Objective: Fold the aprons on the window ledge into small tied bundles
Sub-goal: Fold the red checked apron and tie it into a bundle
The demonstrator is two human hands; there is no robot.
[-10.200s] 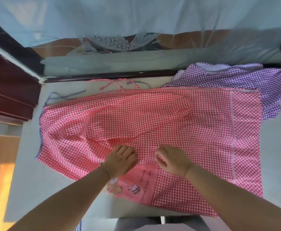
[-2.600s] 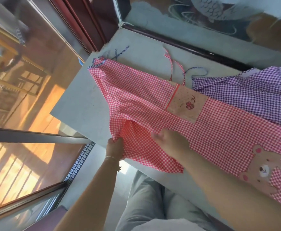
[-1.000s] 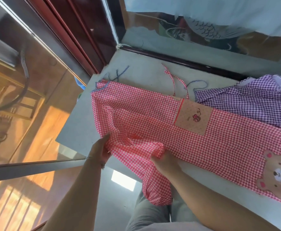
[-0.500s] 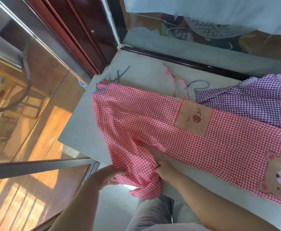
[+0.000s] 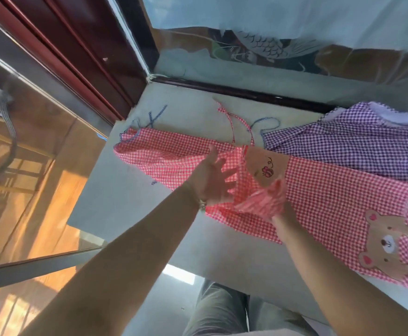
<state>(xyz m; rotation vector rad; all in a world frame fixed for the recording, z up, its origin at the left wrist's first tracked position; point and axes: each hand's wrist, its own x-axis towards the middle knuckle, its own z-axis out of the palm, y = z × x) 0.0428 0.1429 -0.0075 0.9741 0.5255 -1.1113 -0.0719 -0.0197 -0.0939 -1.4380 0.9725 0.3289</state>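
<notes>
Early going: the red gingham apron (image 5: 331, 197) lies spread on the window ledge (image 5: 125, 190), beside the unfolded purple gingham apron (image 5: 355, 146). Left hand (image 5: 212, 183), grip apart, presses it; right hand (image 5: 270, 200), under a lifted flap, grip unclear. No bundles tied.

- One view only, from a camera worn on the person's head, so no second view shares any part of the scene.
- It looks forward and steeply down over both forearms onto the window ledge (image 5: 193, 122), with the person's legs at the bottom edge.
- It sits close, with the red checked apron (image 5: 331, 197) within arm's reach.
- The frame is tilted, the ledge running diagonally; wide-angle bending and blur, probably from motion, soften the middle.
</notes>
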